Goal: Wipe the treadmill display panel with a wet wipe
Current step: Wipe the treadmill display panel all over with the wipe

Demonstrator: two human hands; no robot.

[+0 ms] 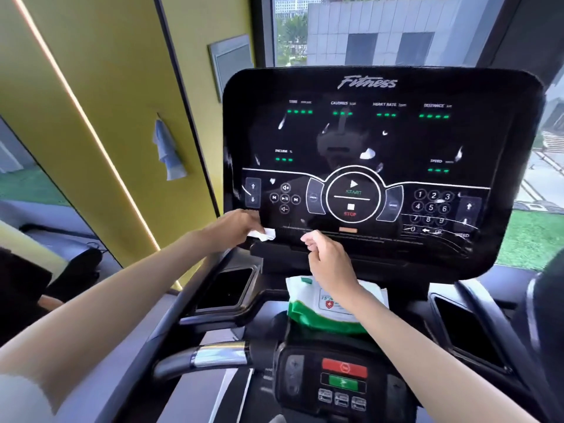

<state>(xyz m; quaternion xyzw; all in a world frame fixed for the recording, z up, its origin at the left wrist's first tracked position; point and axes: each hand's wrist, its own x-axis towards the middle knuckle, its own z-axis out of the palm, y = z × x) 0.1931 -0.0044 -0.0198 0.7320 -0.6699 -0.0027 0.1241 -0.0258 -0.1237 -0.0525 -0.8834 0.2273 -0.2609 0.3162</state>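
Yellow wall | display panel lit | left fingers pinch wet wipe | right fingers relaxed, empty

Glossy black treadmill display panel: upright, green readouts lit, streaked. Crumpled white wet wipe: at its lower-left edge, gripped by left hand.

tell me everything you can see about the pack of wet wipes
The pack of wet wipes is a soft, crinkled plastic pouch, white on top with a green band along its near edge. A pale label shows a red shield and "75". It lies flat on the centre ledge of the treadmill console, just below the display panel. The right forearm crosses over its right half and hides that part; whether they touch cannot be told.
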